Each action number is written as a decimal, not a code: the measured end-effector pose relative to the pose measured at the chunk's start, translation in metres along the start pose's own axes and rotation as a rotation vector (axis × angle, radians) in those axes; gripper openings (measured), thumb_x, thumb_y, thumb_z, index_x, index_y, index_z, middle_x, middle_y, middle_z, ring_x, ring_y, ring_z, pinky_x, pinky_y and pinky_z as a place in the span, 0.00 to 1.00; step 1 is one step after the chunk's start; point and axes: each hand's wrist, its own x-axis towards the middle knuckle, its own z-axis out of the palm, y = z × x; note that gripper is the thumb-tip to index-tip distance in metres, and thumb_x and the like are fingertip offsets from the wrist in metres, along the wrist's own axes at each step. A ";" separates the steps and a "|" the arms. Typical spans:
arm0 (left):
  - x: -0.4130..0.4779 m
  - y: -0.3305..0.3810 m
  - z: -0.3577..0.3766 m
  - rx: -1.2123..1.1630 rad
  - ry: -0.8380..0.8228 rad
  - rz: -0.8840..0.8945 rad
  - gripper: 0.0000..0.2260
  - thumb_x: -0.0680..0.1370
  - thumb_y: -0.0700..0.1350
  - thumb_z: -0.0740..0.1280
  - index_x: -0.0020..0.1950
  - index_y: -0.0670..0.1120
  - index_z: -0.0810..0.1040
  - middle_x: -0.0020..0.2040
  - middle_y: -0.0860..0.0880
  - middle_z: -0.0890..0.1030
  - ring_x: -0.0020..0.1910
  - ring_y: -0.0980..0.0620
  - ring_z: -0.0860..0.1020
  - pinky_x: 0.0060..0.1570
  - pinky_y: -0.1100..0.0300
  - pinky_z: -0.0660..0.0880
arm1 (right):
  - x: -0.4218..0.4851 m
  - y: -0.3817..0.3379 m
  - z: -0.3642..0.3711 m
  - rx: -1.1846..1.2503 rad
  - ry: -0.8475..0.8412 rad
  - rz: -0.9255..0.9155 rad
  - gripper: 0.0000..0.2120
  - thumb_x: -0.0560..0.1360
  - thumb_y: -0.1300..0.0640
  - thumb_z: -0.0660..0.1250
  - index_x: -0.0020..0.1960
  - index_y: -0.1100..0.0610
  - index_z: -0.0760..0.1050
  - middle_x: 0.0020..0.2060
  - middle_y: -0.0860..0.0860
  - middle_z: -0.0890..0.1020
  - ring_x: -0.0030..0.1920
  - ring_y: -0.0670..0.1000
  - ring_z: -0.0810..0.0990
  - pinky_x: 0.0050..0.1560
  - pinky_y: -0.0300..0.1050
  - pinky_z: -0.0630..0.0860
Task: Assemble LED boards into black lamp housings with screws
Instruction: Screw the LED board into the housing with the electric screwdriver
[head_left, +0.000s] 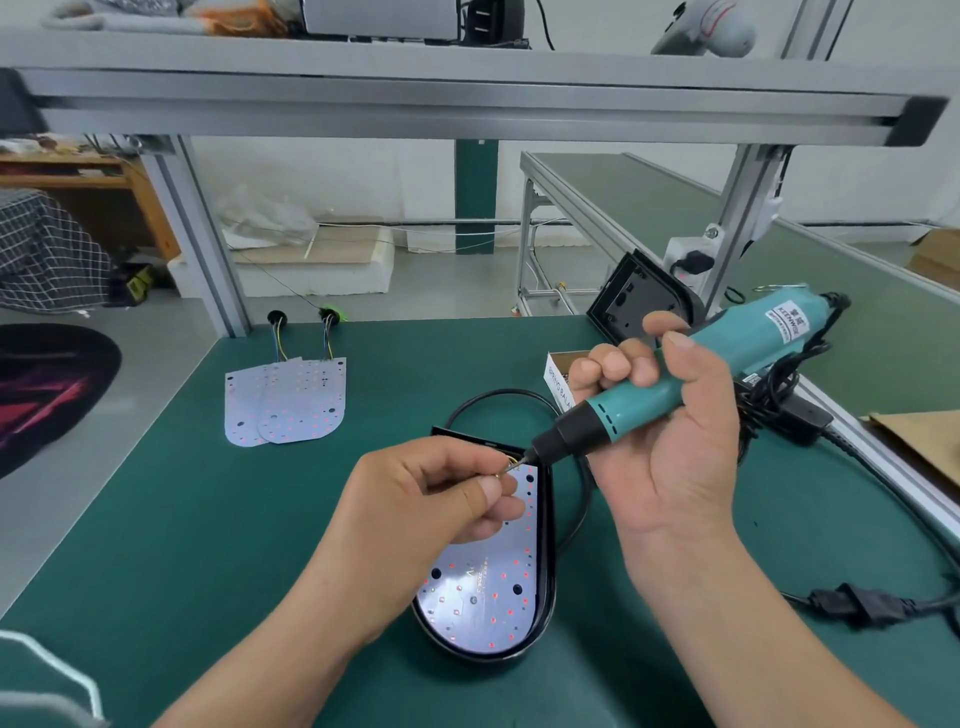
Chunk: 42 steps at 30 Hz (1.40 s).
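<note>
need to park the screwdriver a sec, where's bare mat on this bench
Bare green mat lies between the spare LED boards and the lamp housing, and nearer you, left of the left hand. The right side is crowded: cardboard box, black cables, second housing.

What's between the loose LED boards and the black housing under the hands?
Nothing: head view shows bare green mat between the loose LED boards and that black housing.

Bare left hand, bare right hand, bare forearms.
</note>
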 end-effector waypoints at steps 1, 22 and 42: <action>0.000 0.000 0.001 -0.006 0.002 -0.002 0.11 0.79 0.33 0.73 0.48 0.49 0.89 0.47 0.43 0.89 0.47 0.44 0.89 0.46 0.60 0.84 | -0.001 0.001 0.000 -0.006 -0.002 0.003 0.05 0.81 0.60 0.62 0.52 0.56 0.77 0.32 0.49 0.70 0.37 0.51 0.74 0.48 0.48 0.78; 0.001 -0.006 0.003 0.107 0.035 0.049 0.13 0.79 0.33 0.73 0.46 0.51 0.87 0.44 0.45 0.88 0.46 0.46 0.89 0.49 0.54 0.85 | -0.001 0.003 0.000 -0.121 -0.023 0.000 0.05 0.81 0.60 0.63 0.52 0.54 0.78 0.32 0.49 0.71 0.37 0.51 0.74 0.47 0.48 0.78; -0.003 -0.010 0.005 0.342 0.094 0.134 0.18 0.79 0.41 0.74 0.53 0.67 0.82 0.49 0.61 0.87 0.46 0.59 0.87 0.35 0.69 0.76 | 0.004 0.011 -0.009 -0.063 0.161 0.027 0.04 0.82 0.56 0.68 0.49 0.56 0.76 0.34 0.50 0.70 0.37 0.50 0.75 0.44 0.47 0.78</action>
